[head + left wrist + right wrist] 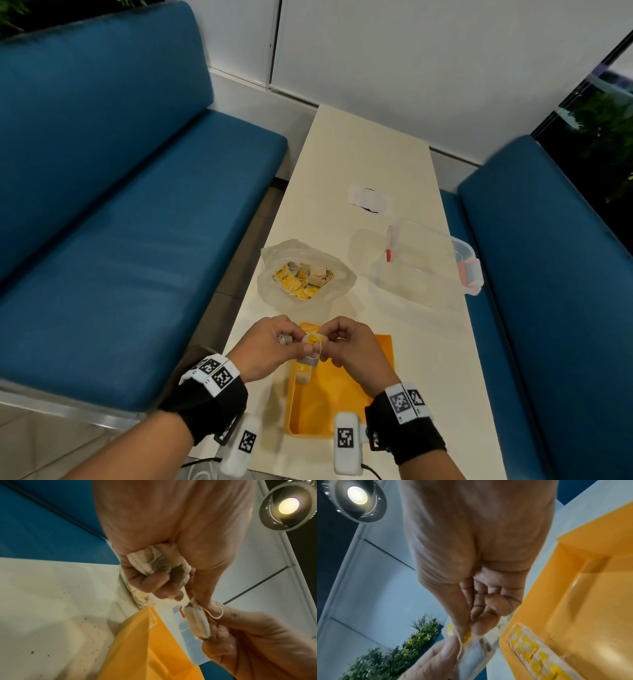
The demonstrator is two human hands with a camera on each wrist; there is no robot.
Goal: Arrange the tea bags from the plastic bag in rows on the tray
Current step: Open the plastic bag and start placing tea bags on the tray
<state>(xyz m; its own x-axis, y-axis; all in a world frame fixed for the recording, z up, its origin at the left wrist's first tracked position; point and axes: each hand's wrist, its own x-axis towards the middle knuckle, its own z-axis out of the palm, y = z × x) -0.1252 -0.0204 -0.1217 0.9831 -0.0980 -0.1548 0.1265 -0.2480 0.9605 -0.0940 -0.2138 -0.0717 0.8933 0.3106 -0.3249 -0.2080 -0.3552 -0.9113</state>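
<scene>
Both hands hover over the far left end of the orange tray point(346, 394). Between them they pinch one tea bag point(312, 341) with a yellow tag and a loop of string. My left hand point(295, 343) also curls round crumpled tea bags point(157, 561) in its palm. My right hand point(330, 337) pinches the yellow tag point(466, 637) with thumb and fingertips, and the pouch point(476, 654) hangs below. Tea bags point(530, 654) lie along the left wall of the tray point(590, 574). The open plastic bag point(303, 274) with several tea bags sits just beyond the tray.
A clear lidded container point(428, 260) with red clips stands right of the plastic bag. A white paper point(370, 200) lies farther back on the narrow cream table point(359, 154). Blue benches point(120, 222) flank the table on both sides.
</scene>
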